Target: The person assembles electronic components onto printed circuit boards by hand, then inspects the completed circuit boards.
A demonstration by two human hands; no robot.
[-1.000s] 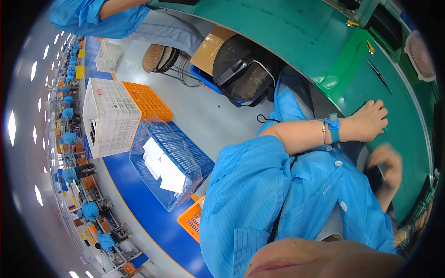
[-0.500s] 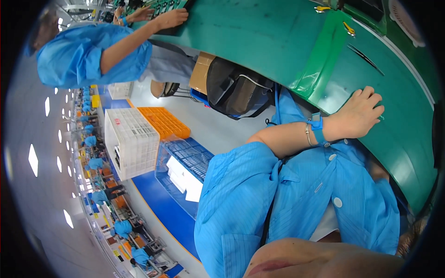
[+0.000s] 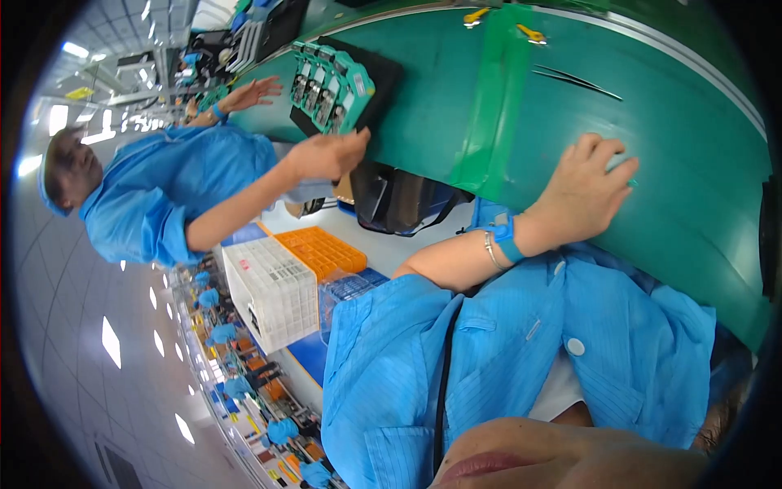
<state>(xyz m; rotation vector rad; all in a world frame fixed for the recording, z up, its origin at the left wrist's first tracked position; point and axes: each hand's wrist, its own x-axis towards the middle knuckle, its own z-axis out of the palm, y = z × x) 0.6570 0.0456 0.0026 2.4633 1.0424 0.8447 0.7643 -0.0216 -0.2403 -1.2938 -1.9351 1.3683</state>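
My left hand is over the green work table, with a blue strap and a metal bracelet round its wrist. The fingers are curled around a small pale teal piece, mostly hidden by them, so its kind does not show. Beyond the hand lies a pair of dark tweezers, flat on the table. My right hand is out of the picture.
Green tape crosses the table; two yellow-and-metal clips lie at its far edge. On the left, a co-worker reaches toward green fixtures on a black board. White and orange crates stand below, near a black bag.
The view has swung left, bringing the co-worker's green fixtures fully into sight. My left hand has turned, and the teal piece in its fingers shows more. Tweezers and clips lie as before.
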